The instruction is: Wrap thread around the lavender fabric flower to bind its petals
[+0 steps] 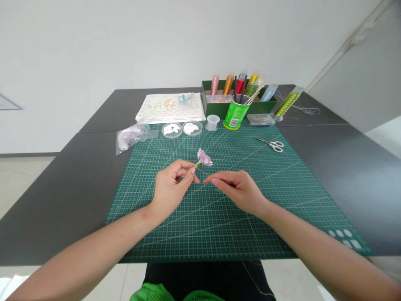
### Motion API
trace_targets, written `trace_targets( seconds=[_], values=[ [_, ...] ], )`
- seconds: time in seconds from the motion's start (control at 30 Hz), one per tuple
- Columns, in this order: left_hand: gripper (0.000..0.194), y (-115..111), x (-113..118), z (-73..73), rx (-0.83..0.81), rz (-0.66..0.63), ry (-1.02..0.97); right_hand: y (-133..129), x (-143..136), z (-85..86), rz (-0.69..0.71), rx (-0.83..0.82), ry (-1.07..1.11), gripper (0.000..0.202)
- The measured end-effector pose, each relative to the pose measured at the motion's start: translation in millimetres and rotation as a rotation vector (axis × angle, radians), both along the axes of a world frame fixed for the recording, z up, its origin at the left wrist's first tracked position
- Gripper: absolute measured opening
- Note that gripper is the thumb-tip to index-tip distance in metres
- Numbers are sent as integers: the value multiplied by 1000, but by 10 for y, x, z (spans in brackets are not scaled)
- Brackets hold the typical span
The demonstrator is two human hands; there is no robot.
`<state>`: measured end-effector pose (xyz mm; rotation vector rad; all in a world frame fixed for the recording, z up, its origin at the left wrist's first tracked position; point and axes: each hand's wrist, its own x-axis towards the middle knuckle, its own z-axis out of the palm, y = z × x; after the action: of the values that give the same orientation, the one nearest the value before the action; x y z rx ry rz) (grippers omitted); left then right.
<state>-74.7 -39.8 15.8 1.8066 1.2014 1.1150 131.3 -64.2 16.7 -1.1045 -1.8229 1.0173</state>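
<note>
Thread (249,275) trails past the near edge of the mat (175,238), apparently uncut. The right hand (240,192) pinches closed, seemingly on thread; left of it, the left hand (171,184) grips the flower (204,157) by its stem mid-mat. Petals look joined to stem; scissors (275,146) lie unused, far right.

It's bright in here, the pale back wall (125,46) evenly lit. A broad sheen greys the right side of the dark worktop (354,163), and hard white patches glare off the floor (11,282) at lower left. Shadows on the cutting mat (213,234) are faint. The wide view stretches the forearms (90,246) towards the corners; fine detail looks soft.
</note>
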Motion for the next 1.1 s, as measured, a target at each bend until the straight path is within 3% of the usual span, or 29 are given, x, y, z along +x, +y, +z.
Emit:
trace_targets(
  seconds=[0.17, 0.37, 0.63, 0.83, 1.0, 1.1],
  values=[
    [13, 21, -1, -11, 24, -10, 58, -29, 33, -41, 28, 165, -94, 29],
    [12, 18, -15, 0, 107, 7, 173, -49, 50, -49, 75, 505, -187, 22],
    [11, 41, -32, -78, 202, -110, 367, -60, 134, -23, -67, 901, -331, 27],
    [12, -32, -16, -100, 252, -247, 507, -73, 155, 17, -166, 882, -308, 20],
    [18, -78, -6, -87, 493, -372, 593, -61, 156, 51, -150, 773, -227, 18],
    [23, -103, 2, -70, 607, -414, 609, -27, 166, 36, -245, 612, -206, 14]
  ],
)
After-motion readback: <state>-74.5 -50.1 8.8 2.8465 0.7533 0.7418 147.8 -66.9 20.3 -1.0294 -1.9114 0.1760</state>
